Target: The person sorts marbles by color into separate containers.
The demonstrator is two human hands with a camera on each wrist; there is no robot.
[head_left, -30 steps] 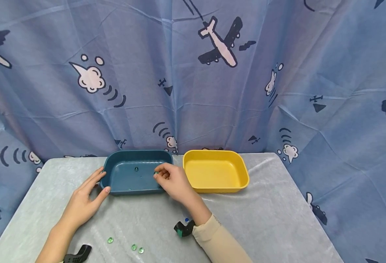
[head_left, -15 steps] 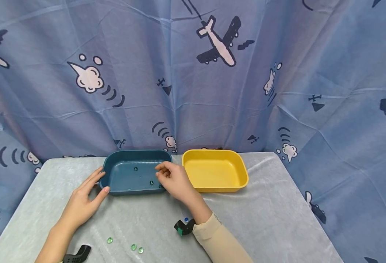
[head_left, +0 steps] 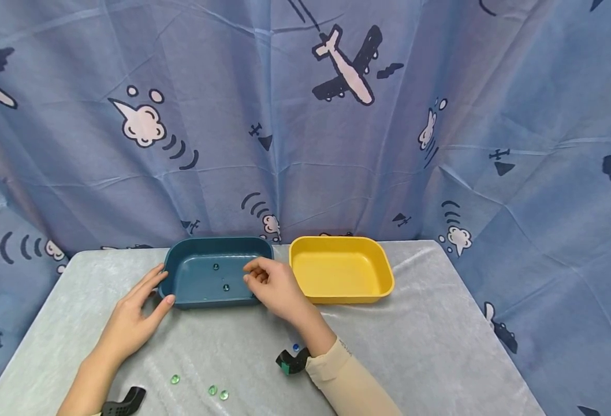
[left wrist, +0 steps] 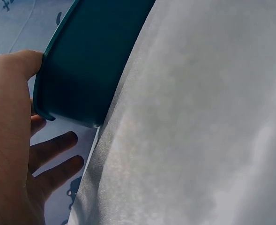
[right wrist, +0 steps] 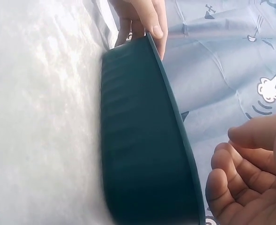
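My left hand (head_left: 131, 323) rests at the left end of a blue-green tray (head_left: 196, 303), its thumb on the rim and its fingers spread along the outside. Over the tray's right end hovers my right hand (head_left: 274, 286), fingers loosely curled; nothing shows between thumb and fingertips in the right wrist view. Inside the tray lie two small glass marbles, a rear marble (head_left: 215, 267) and a front marble (head_left: 226, 288). My right hand covers part of the tray's right end.
A yellow tray (head_left: 342, 299) stands just right of the blue-green one. Several marbles lie on the grey cloth: a green marble (head_left: 175, 379) at front left, two more green beside it, and a blue marble (head_left: 295, 347) by my right wrist camera (head_left: 291, 363). A patterned curtain (head_left: 222, 115) hangs behind.
A second ago my right fingertips pinched a green marble; they let it go into the tray. Marbles rolled in the tray's front part, one leftward. My left hand has stayed put.
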